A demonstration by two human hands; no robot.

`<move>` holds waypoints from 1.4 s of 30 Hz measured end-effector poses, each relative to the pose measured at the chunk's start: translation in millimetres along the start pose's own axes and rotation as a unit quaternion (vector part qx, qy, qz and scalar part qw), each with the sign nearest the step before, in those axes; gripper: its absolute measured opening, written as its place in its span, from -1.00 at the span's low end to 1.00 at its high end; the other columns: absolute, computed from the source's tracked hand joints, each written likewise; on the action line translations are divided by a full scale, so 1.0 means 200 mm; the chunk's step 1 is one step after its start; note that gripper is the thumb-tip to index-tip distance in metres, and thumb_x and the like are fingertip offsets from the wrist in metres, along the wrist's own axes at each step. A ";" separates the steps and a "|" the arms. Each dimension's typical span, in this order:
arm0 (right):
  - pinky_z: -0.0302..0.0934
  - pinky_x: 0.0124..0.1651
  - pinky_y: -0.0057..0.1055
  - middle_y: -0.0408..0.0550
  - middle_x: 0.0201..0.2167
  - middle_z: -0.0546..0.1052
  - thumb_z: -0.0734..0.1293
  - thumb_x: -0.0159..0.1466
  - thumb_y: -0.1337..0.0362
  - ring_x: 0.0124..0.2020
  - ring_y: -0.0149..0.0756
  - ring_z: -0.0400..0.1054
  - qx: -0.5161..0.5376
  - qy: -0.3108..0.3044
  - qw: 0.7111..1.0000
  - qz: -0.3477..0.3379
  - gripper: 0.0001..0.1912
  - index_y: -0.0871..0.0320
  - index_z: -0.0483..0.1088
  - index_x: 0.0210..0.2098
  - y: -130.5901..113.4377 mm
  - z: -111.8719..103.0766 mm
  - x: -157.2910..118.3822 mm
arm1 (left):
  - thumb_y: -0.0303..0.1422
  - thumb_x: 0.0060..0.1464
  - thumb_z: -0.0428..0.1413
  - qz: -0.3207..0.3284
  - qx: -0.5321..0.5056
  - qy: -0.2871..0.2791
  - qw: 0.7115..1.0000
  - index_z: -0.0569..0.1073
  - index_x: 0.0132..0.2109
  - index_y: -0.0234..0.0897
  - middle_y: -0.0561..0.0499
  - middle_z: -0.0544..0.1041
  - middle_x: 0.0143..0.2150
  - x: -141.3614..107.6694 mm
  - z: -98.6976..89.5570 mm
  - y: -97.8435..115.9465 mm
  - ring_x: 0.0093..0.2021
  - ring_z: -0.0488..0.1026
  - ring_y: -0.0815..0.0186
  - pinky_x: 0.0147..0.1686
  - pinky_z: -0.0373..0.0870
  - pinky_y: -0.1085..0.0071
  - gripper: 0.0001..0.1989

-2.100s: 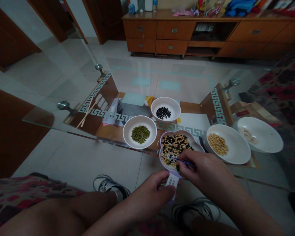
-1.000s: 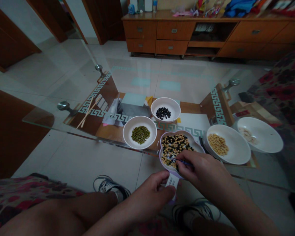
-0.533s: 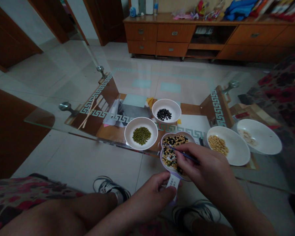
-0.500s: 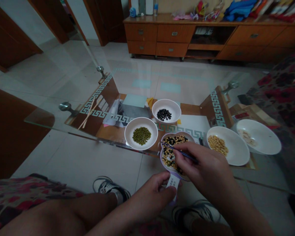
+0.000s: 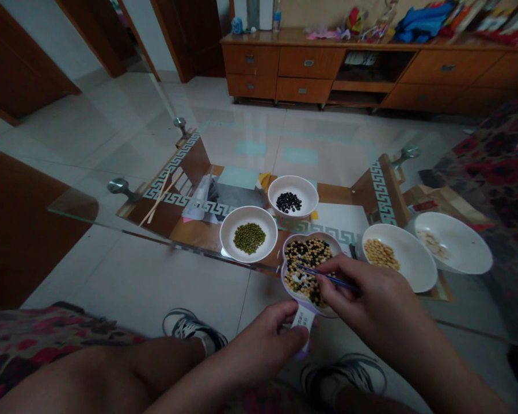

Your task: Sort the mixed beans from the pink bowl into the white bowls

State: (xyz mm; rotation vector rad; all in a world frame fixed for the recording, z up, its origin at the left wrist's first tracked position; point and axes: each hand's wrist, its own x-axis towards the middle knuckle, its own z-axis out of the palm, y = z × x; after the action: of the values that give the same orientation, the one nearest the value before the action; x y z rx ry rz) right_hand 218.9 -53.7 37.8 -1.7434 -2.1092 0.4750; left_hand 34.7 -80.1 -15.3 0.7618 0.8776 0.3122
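Bench [image 5: 75,206], glass-topped, carries all the ware. Lobed purple-rimmed dish [image 5: 311,236] sits at the near edge of the glass, between the two hands and partly overhung by the right one. Left hand [image 5: 263,339] is closed narrowly on the dish's short handle, which bears a white paper label [image 5: 303,317]. Right hand [image 5: 373,293] is in a tight pinch on a thin blue stick [image 5: 332,277], whose tip lies over the mixed black and yellow beans [image 5: 306,270] in the dish; contact with them cannot be confirmed. Dishes counted: five, this one plus four round white ones. White bowl [image 5: 293,181] holds black beans [image 5: 289,202]. White bowl [image 5: 248,211] holds green mung beans [image 5: 249,238]. White plate [image 5: 418,276] holds yellow soybeans [image 5: 381,255]. White plate [image 5: 466,259] holds pale flakes [image 5: 434,244]. Individual beans too numerous to count.
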 end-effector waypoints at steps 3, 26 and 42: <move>0.09 -0.53 -0.49 -0.14 -0.53 0.53 0.27 0.21 0.25 -0.57 -0.40 0.37 -0.011 -0.057 0.998 0.024 -0.87 0.07 0.47 -0.36 0.02 0.02 -0.01 | -0.27 0.11 0.08 -0.002 -0.001 -0.004 1.000 0.45 -0.02 -0.30 0.04 0.43 -0.29 0.00 0.00 0.01 -0.37 0.29 0.42 -0.33 0.19 0.49 -0.69; 0.12 -0.46 -0.49 -0.16 -0.46 0.56 0.30 0.20 0.29 -0.47 -0.36 0.42 -0.021 -0.128 0.991 0.038 -0.92 0.04 0.45 -0.34 0.03 0.09 -0.03 | -0.33 0.14 0.06 0.000 0.000 -0.003 1.000 0.44 0.01 -0.30 0.05 0.44 -0.28 -0.01 -0.01 0.00 -0.35 0.29 0.43 -0.34 0.18 0.50 -0.70; 0.16 -0.46 -0.47 -0.16 -0.48 0.56 0.29 0.20 0.26 -0.48 -0.35 0.42 -0.008 -0.118 0.993 0.028 -0.90 0.02 0.47 -0.34 0.04 0.06 -0.02 | -0.34 0.13 0.07 0.009 -0.001 -0.004 1.000 0.45 0.01 -0.31 0.05 0.44 -0.27 -0.01 0.00 0.00 -0.33 0.30 0.41 -0.31 0.19 0.49 -0.70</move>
State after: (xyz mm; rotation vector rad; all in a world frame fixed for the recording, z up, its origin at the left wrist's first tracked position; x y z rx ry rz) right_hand 220.0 -56.0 23.9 -1.8387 -2.2309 0.7133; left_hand 33.4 -80.2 -15.0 0.7689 0.8642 0.3250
